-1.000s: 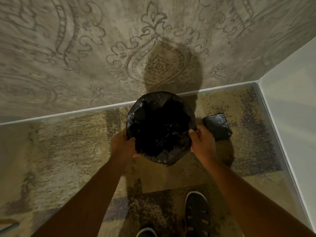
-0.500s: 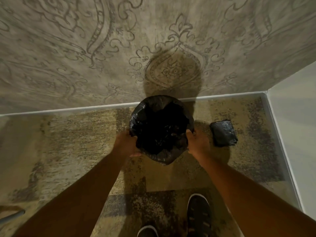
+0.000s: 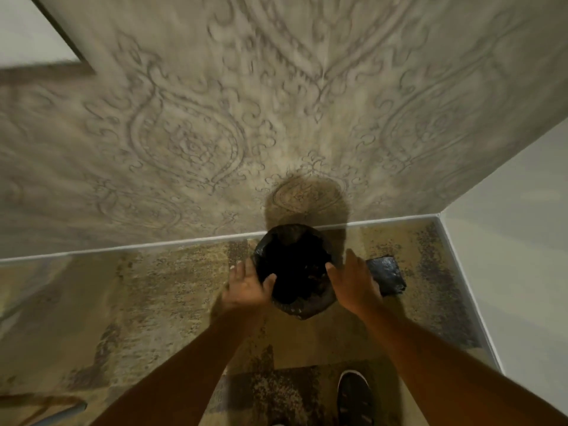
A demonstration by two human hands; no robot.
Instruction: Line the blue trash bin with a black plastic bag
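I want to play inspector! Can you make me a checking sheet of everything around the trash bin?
Surface: patterned carpet, worn-looking blotches.
Job's things: black plastic bag lines the bin, mouth open, plastic folded over the rim; the bin's blue is hidden under it.
Clutter: folded black bag bundle on the carpet right of the bin.
Grips: left hand and right hand open, at the bag's sides, holding nothing.
Cables: nothing seen.
Surroundings: patterned wall behind, plain wall right, person's shoe below.

Bare forearms; dark white-soled shoe
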